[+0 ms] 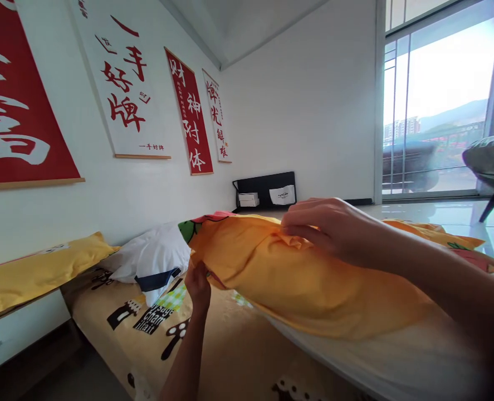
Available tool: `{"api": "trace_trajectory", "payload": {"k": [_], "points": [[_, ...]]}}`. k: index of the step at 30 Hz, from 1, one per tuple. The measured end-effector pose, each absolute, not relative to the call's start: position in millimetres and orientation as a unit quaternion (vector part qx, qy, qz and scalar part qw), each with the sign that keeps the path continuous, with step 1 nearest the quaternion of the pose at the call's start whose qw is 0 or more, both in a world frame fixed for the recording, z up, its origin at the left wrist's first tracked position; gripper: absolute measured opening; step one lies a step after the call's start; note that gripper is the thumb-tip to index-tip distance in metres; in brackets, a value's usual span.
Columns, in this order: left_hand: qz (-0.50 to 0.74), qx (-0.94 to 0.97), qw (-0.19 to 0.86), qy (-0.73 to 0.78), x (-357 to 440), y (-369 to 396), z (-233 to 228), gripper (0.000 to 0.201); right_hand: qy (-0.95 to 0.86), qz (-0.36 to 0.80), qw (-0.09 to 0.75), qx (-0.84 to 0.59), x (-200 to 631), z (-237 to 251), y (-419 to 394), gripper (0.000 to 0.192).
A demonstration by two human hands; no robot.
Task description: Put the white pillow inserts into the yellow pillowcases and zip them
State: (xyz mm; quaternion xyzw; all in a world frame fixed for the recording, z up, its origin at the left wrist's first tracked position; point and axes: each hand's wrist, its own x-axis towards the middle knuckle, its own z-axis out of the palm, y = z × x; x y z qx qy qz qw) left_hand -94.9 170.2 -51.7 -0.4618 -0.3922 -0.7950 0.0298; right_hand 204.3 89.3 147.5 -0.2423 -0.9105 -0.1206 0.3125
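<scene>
A yellow-orange pillowcase [247, 250] with a green and pink print at its far corner is held up over the bed. White padding, which looks like a pillow [380, 356], shows beneath and beyond it towards the lower right. My left hand [199, 284] is closed around the pillowcase's left corner. On the upper side, my right hand [326, 225] pinches a bunched fold of the same cloth, its fingers bent over it. How far the pillow reaches inside is hidden by the cloth.
The bed has a tan printed sheet [146, 356]. A white pillow [155, 253] lies by the wall. Another yellow pillow [42, 273] rests on a white drawer cabinet [21, 328] at left. More orange printed cloth [434, 231] lies at right.
</scene>
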Motion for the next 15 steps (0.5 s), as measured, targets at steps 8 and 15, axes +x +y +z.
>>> {"api": "trace_trajectory", "payload": {"k": [8,15], "points": [[-0.843,-0.435,0.012,-0.315,-49,200,7,0.028,-0.876,-0.136,0.365,-0.284,221,155,90,0.037],[-0.777,-0.555,-0.04,-0.294,-29,210,38,0.029,-0.828,-0.109,0.359,-0.416,287,126,92,0.042]]}}
